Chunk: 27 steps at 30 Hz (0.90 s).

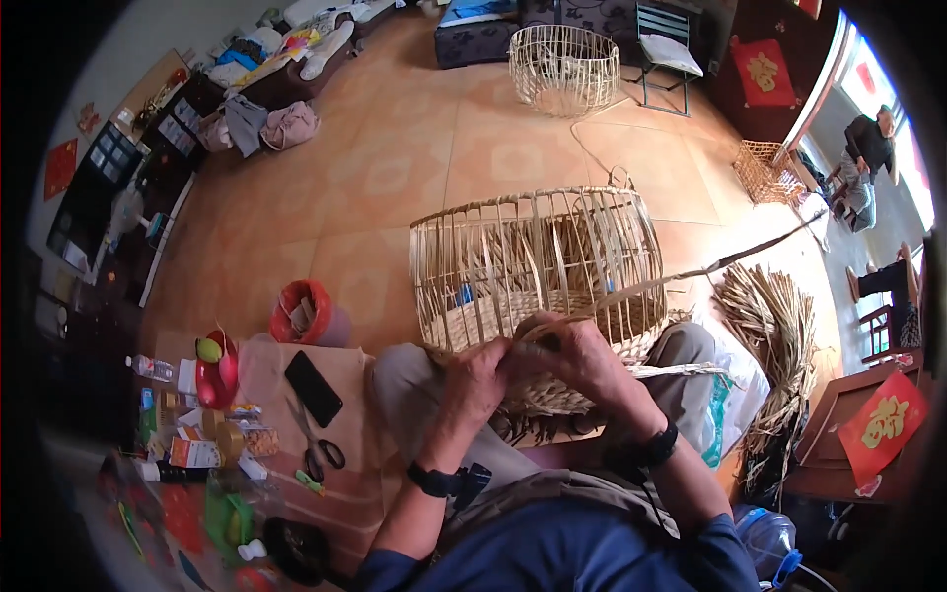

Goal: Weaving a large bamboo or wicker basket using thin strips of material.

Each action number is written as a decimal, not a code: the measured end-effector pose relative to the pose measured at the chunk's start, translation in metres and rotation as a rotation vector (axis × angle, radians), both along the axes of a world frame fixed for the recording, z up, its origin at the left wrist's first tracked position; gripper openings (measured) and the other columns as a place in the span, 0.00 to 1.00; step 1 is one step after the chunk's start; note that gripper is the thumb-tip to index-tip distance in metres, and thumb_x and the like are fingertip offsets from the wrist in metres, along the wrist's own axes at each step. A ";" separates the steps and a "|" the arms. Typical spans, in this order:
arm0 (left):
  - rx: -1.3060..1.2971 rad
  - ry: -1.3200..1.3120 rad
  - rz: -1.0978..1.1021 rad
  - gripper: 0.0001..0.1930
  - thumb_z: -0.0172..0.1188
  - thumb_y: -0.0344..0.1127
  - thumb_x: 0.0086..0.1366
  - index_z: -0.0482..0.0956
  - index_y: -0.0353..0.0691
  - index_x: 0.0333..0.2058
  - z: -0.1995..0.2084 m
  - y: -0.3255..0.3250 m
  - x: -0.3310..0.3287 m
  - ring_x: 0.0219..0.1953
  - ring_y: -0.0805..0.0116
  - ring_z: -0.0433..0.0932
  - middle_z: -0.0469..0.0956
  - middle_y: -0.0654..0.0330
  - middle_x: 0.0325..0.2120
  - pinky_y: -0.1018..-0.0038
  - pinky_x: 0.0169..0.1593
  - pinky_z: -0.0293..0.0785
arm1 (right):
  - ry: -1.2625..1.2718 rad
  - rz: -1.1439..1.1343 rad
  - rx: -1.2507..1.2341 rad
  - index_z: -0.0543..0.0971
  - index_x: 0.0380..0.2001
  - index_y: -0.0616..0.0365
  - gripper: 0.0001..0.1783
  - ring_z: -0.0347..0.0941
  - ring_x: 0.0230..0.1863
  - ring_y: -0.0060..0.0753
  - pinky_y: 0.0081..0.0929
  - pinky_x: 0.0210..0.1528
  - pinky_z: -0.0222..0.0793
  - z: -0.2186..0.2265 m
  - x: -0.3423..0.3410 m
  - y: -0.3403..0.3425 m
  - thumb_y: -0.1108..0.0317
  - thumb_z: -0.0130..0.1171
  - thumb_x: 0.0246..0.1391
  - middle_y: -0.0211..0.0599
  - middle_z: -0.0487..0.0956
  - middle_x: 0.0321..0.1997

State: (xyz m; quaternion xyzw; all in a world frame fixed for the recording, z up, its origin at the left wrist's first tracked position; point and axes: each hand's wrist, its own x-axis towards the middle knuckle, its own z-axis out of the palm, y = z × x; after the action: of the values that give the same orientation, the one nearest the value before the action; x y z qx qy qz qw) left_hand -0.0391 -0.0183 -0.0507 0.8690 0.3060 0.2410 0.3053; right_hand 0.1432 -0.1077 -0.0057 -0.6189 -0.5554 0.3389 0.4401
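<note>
A half-woven bamboo basket (538,266) with upright ribs lies on its side across my knees. My left hand (475,380) grips its woven lower rim. My right hand (577,353) is closed on a long thin bamboo strip (730,261) that runs up and to the right, and it presses the strip against the rim. Both hands touch each other at the basket's near edge. A dark watch sits on each wrist.
Black scissors (318,449) and a black phone (313,388) lie on a low board at my left, beside a red tub (301,311) and small boxes. A bundle of bamboo strips (774,335) lies at my right. Another basket frame (564,67) stands far back. A person (866,158) sits outside.
</note>
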 end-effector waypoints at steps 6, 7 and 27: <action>0.149 -0.209 0.078 0.10 0.65 0.28 0.65 0.84 0.39 0.45 0.001 -0.012 0.014 0.32 0.48 0.85 0.83 0.48 0.27 0.58 0.37 0.80 | 0.561 -0.240 -0.143 0.83 0.41 0.65 0.10 0.78 0.34 0.18 0.22 0.34 0.74 -0.021 0.005 0.003 0.68 0.65 0.65 0.28 0.85 0.34; 0.145 -0.210 0.080 0.10 0.65 0.28 0.65 0.84 0.39 0.45 0.000 -0.012 0.015 0.32 0.48 0.85 0.83 0.48 0.27 0.58 0.37 0.80 | 0.607 -0.244 -0.125 0.84 0.40 0.65 0.10 0.78 0.33 0.18 0.22 0.33 0.74 -0.021 0.005 0.004 0.67 0.65 0.64 0.28 0.85 0.33; 0.040 0.197 0.022 0.07 0.63 0.31 0.64 0.86 0.37 0.38 0.024 -0.011 0.025 0.34 0.40 0.84 0.83 0.42 0.29 0.52 0.38 0.79 | -0.663 0.022 0.168 0.80 0.40 0.63 0.20 0.81 0.35 0.58 0.47 0.35 0.76 -0.019 0.013 0.019 0.69 0.72 0.41 0.53 0.82 0.34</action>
State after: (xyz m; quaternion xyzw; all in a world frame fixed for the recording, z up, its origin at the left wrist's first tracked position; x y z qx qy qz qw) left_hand -0.0144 -0.0289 -0.0270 0.8910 0.3390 0.1639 0.2538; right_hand 0.1559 -0.0891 -0.0244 -0.6508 -0.7010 0.0769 0.2813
